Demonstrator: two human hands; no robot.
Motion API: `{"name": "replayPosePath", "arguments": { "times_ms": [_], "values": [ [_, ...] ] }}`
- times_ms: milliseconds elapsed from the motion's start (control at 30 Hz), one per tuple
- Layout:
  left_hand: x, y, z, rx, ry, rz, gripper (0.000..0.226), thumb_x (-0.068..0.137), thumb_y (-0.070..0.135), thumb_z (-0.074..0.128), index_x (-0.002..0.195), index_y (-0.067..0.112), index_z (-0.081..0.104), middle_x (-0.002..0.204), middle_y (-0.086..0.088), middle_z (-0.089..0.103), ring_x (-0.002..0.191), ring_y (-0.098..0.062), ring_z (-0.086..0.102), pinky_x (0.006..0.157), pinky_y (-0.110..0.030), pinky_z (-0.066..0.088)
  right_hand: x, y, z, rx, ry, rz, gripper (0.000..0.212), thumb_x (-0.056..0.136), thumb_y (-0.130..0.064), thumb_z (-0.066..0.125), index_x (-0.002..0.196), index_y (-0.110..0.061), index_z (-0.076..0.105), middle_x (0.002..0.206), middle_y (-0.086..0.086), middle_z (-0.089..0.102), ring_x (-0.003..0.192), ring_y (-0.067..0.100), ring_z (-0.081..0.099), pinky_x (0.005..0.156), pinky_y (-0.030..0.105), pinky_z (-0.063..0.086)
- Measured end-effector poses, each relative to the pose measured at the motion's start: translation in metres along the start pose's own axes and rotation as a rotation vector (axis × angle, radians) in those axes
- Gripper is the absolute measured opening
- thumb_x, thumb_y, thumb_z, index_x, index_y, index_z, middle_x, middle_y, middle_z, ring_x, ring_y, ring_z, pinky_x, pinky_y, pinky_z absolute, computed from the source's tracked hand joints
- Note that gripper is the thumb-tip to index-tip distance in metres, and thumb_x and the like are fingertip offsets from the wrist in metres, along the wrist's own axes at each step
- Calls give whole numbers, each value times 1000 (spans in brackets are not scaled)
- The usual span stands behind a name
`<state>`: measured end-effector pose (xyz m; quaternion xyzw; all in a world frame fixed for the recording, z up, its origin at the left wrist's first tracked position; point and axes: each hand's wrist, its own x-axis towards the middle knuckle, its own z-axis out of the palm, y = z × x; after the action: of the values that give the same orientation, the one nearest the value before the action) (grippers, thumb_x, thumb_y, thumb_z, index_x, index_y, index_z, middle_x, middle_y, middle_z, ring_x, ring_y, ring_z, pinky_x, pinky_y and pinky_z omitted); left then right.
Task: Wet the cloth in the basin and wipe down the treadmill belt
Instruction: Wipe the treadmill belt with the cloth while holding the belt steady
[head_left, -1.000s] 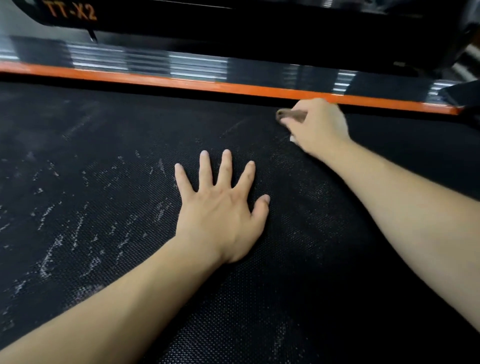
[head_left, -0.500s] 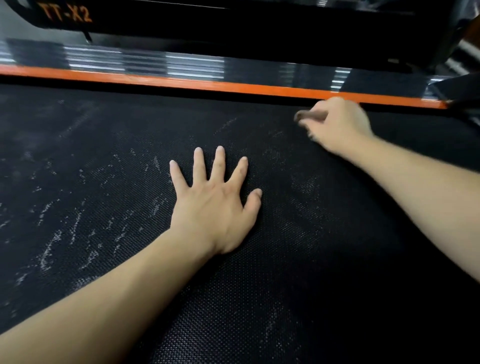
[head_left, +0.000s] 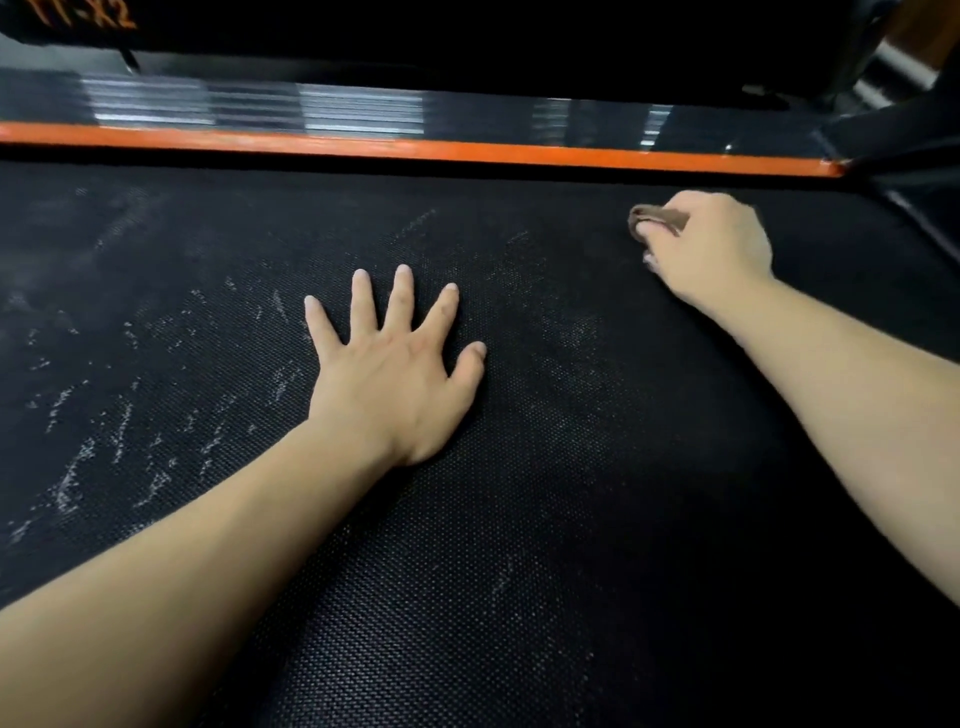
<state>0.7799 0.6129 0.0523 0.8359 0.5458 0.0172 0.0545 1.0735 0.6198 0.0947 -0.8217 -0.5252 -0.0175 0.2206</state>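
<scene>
right hand (head_left: 711, 247) fingers closed around cloth (head_left: 655, 218), wiping belt (head_left: 519, 571). left hand (head_left: 395, 374) flat, fingers spread, empty. pale streaks left of its fingers remain; wiping looks incomplete.

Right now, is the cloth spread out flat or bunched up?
Bunched up. Only a small brown wad of the cloth pokes out of the closed right hand, pressed on the treadmill belt.

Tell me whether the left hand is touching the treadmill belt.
Touching. The head view shows the left hand pressed flat, fingers spread, on the treadmill belt, with no gap or shadow beneath the palm.
</scene>
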Motion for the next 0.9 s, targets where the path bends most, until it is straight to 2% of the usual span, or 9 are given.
{"name": "replayPosePath", "arguments": {
  "times_ms": [200,267,367,433,500,633,733,800,900],
  "values": [
    [-1,1,-2,7,-2,-5,71,95,70,12,160,41,7,171,-4,-1,156,-36,-8,118,-69,-5,-88,-19,-6,98,-229,-325,12,89,-44,67,87,-33,70,89,-5,61,77,15,60,70,35,49],
    [-2,2,-3,4,-4,-7,70,96,69,14,160,40,10,171,-4,1,156,-36,-7,118,-69,-5,-82,-4,-16,91,-195,-269,12,89,-43,66,85,-32,70,88,-6,63,77,17,64,73,39,53],
    [-5,4,-8,-25,-3,6,66,99,62,18,159,36,19,171,-5,9,156,-35,-1,120,-67,-2,-59,13,-19,15,-44,-46,21,92,-45,61,90,-26,69,85,-4,68,81,21,66,72,37,53],
    [-14,13,-15,-67,6,44,61,101,56,22,157,33,29,169,-5,16,156,-32,5,122,-63,3,-75,1,-18,11,-47,-39,21,92,-45,61,91,-25,69,82,-6,67,78,18,66,68,32,49],
    [-33,29,-19,-120,-22,79,56,102,51,26,155,33,33,169,-3,17,156,-30,6,123,-59,4,-118,-17,-19,67,-157,-129,18,91,-45,62,92,-29,70,82,-8,61,73,10,65,67,30,46],
    [-70,45,-4,-61,-65,129,69,97,61,12,161,35,11,171,-3,-1,156,-29,-8,123,-58,-6,-178,-22,-41,162,-315,-346,23,86,-47,56,97,-37,74,88,-8,57,73,7,63,70,33,52],
    [-74,42,3,-4,-42,133,75,92,63,3,161,35,3,171,-4,-5,156,-29,-12,123,-58,-8,-144,7,-39,69,-149,-183,19,89,-45,62,95,-29,72,90,-5,59,78,18,65,74,39,53],
    [-74,42,3,-4,-40,136,73,93,62,3,161,35,3,171,-3,-5,156,-28,-12,123,-58,-9,-132,17,-36,-7,-65,-74,20,93,-45,60,94,-27,69,91,-3,56,85,23,62,73,36,49],
    [-74,42,3,-17,-37,149,67,99,60,8,161,34,4,171,-4,-5,156,-29,-12,122,-58,-9,-163,-4,-34,58,-124,-139,20,93,-46,60,95,-28,69,89,-7,54,74,12,65,72,36,52]
  ]
}}
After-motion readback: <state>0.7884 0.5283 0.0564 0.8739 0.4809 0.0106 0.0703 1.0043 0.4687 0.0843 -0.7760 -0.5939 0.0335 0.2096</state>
